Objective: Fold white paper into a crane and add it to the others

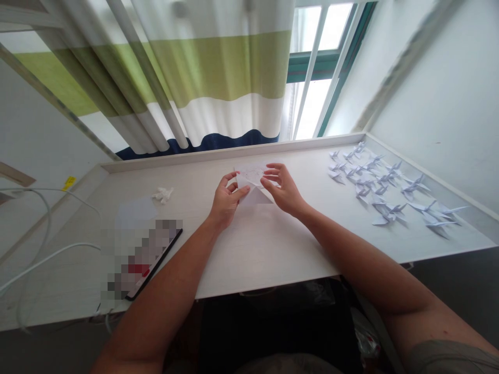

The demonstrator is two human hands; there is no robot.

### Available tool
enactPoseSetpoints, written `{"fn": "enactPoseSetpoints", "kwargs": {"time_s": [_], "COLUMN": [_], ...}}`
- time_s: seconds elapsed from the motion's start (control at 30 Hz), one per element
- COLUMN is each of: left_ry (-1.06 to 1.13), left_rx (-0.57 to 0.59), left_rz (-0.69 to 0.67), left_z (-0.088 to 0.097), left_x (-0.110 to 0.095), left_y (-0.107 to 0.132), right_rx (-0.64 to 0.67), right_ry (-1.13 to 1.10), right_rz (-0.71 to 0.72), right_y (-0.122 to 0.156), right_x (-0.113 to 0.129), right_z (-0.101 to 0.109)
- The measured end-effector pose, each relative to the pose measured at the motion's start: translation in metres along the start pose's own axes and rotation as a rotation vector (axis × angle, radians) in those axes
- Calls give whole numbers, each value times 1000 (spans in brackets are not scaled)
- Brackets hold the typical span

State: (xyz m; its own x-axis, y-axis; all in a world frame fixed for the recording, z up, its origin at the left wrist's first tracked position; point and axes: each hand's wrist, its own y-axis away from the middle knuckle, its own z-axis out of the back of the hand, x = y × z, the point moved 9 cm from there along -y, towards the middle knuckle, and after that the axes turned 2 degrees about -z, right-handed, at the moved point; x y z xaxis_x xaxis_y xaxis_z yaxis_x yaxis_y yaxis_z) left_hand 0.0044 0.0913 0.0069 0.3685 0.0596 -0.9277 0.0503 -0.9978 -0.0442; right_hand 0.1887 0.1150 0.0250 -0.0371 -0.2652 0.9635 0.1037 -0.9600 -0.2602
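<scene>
Near the middle of the white desk I have a partly folded sheet of white paper (pixel 255 196) with faint marks on its upper face. My left hand (pixel 228 200) pinches its left edge, thumb on top and fingers along the side. My right hand (pixel 283 189) is at the paper's right side, its fingers curved and apart, with the thumb and fingertips close to the upper right edge. Whether those fingertips touch the paper I cannot tell.
Several folded paper cranes (pixel 364 179) stand on the right of the desk (pixel 249 254). On the left lie a crumpled white scrap (pixel 162 195), flat white paper (pixel 136 212), a dark-edged, blurred-out device (pixel 156 259) and white cables (pixel 50 265). A raised rim (pixel 234 151) runs along the back.
</scene>
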Motion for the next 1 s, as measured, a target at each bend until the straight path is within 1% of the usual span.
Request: {"fn": "enactPoseSetpoints", "kwargs": {"time_s": [0.07, 0.1, 0.13, 0.2, 0.27, 0.37, 0.4, 0.47, 0.6, 0.7, 0.77, 0.8, 0.87, 0.93, 1.0], "left_ry": [6, 2, -5, -19, -28, -30, -28, -27, -42, -78, -98, -108, -140, -196, -261], "left_rx": [6, 6, 2, -11, -16, -1, 10, 31, 27, 23, 49, 63, 76, 64, 47], "left_rz": [-28, -53, -84, -144, -180, -206, -213, -213, -192, -196, -181, -175, -185, -215, -230], "left_z": [0, 0, 1, 3, 4, 3, 2, 0, -1, -1, -5, -6, -8, -7, -5], "left_x": [-1, -3, -6, -11, -14, -16, -16, -15, -14, -16, -17, -17, -19, -21, -22], "left_y": [0, -1, -1, -1, -2, -3, -3, -3, -2, 1, 3, 4, 6, 7, 7], "right_rx": [61, 129, 190, 269, 286, 334, 359, 379, 333, 375, 398, 383, 310, 227, 193], "right_ry": [-88, -123, -159, -236, -315, -406, -431, -468, -496, -457, -397, -366, -304, -231, -151], "right_rz": [-238, -324, -361, -361, -359, -443, -449, -406, -282, -251, -230, -206, -135, -60, -9], "right_y": [1, 3, 5, 7, 8, 12, 13, 12, 5, 7, 8, 7, 5, 3, 2], "right_x": [-19, -24, -25, -20, -16, -17, -15, -10, 1, 3, 3, 3, 5, 8, 10], "right_z": [-2, -7, -11, -16, -17, -24, -26, -27, -18, -21, -25, -24, -20, -13, -10]}}
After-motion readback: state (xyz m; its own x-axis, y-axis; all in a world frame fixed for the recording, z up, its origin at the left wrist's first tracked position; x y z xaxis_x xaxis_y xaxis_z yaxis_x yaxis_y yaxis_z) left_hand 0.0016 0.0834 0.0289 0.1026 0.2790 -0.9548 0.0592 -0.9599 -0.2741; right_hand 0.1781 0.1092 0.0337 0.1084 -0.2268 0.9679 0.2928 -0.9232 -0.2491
